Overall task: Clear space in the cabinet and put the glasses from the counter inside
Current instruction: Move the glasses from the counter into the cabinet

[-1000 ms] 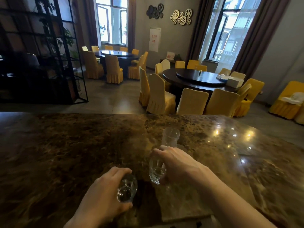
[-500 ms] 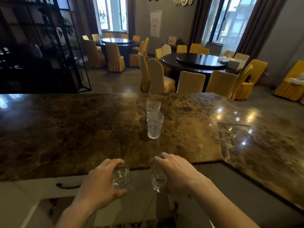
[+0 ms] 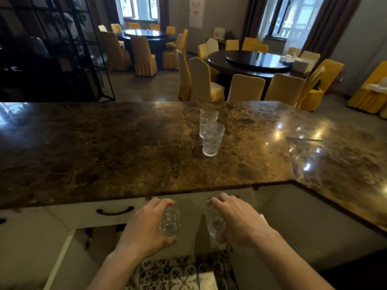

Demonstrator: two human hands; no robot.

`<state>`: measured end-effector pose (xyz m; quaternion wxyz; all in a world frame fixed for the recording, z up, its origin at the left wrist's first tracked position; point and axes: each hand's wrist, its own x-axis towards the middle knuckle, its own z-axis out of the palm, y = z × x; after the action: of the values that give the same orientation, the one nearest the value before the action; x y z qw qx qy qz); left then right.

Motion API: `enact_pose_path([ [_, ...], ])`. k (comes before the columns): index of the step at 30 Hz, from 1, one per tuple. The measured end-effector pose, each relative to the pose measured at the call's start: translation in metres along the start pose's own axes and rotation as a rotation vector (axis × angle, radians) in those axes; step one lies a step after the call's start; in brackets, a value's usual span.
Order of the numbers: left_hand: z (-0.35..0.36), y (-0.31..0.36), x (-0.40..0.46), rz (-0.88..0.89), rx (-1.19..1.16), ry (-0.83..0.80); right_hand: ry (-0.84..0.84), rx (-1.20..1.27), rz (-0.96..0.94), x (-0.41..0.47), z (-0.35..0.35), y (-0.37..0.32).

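My left hand point(image 3: 144, 229) grips a small clear glass point(image 3: 170, 223) and my right hand point(image 3: 238, 221) grips another clear glass point(image 3: 215, 223). Both hands hang below the front edge of the brown marble counter point(image 3: 104, 155), in front of the white cabinet point(image 3: 83, 214). Two more textured clear glasses stand on the counter: the nearer glass point(image 3: 212, 140) and, right behind it, the farther glass point(image 3: 207, 118). The cabinet's inside is dark and mostly hidden behind my hands.
A white drawer front with a dark curved handle point(image 3: 115, 211) sits just under the counter edge. An open white door panel point(image 3: 56, 258) stands at lower left. Patterned floor tiles point(image 3: 180, 273) lie below. Beyond the counter are round tables and yellow-covered chairs point(image 3: 201, 80).
Both hands, each with a glass, have come off the counter top and dropped below its front edge toward the cabinet. My view has pulled back and tilted down. The two counter glasses stayed put.
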<state>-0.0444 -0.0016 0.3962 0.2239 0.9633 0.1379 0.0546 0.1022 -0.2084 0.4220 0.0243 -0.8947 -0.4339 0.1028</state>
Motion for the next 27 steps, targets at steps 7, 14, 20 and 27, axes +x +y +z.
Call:
enact_pose_path([
  [7, 0.03, -0.052, -0.014, -0.016, -0.048, -0.039, -0.029, 0.012, -0.008, 0.018, 0.056, -0.036],
  [14, 0.121, -0.106, -0.02, -0.123, -0.07, -0.113, -0.097, 0.064, -0.044, 0.049, 0.153, -0.04],
  [20, 0.242, -0.167, -0.004, -0.245, -0.117, -0.094, -0.129, 0.135, -0.053, 0.089, 0.282, -0.007],
  [27, 0.398, -0.255, 0.018, -0.386, -0.057, -0.049, -0.142, 0.225, 0.015, 0.14, 0.449, 0.02],
])
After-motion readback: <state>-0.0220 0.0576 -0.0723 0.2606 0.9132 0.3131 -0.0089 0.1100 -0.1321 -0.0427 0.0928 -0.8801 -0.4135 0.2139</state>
